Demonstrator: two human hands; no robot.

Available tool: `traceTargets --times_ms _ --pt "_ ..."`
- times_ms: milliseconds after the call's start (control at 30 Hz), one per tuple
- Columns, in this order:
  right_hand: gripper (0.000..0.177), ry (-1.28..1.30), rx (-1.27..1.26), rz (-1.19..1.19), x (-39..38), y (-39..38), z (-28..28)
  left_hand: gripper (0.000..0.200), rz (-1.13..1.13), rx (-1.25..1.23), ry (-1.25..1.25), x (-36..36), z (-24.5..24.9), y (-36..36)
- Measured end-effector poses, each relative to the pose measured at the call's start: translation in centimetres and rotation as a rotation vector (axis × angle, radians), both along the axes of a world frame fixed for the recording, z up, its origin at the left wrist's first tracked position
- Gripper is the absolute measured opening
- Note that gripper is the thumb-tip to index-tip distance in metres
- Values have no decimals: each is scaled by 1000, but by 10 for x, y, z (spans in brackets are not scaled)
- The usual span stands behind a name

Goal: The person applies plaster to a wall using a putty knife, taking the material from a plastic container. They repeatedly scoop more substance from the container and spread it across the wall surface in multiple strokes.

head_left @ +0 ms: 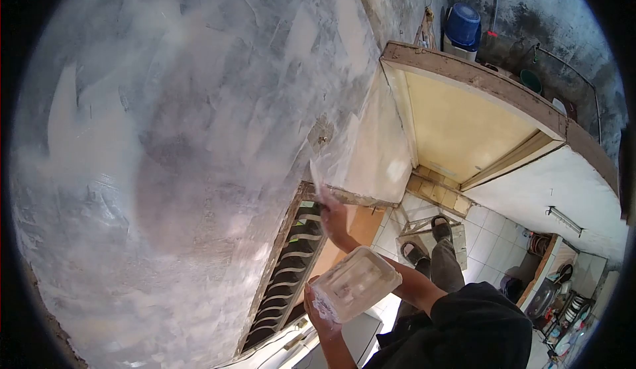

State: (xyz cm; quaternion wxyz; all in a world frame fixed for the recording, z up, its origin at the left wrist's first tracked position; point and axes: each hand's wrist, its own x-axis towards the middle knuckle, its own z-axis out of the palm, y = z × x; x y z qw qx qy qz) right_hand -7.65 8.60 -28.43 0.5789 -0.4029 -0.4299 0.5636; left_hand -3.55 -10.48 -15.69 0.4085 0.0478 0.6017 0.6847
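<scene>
My right hand [333, 216] is closed around the handle of a putty knife [315, 172], whose pale blade is up against the wall, just below a small rough patch [321, 134]. The grey wall [199, 104] carries whitish smears of filler. Lower down, my left hand [322, 313] grips the side of a translucent plastic container [358, 284], with white paste on the edge near its fingers. My right forearm passes behind the container.
A window with curved bars [286, 269] lies beneath the wall. My sandaled feet [424, 240] stand on a small wooden platform [457, 236] above white floor tiles [493, 223]. A door [464, 117], a blue bucket [463, 24] and kitchen items [563, 309] are at right.
</scene>
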Motion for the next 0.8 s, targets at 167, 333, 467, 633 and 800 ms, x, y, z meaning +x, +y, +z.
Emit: traceTargets --times_ms 167,333,467,633,800 --pt "57 -214 109 197 7 -21 11 46 -13 -1 15 -5 -3 -3" --pt "22 -288 -178 -49 35 -18 11 42 -14 31 -6 4 14 12" --pt "24 -67 -318 -240 31 30 26 40 -10 47 6 2 15 7" --pt "23 -80 -233 -82 6 25 72 39 30 42 -38 -6 10 1" --pt "25 -112 -131 -39 34 8 80 39 18 46 -84 -10 3 1"
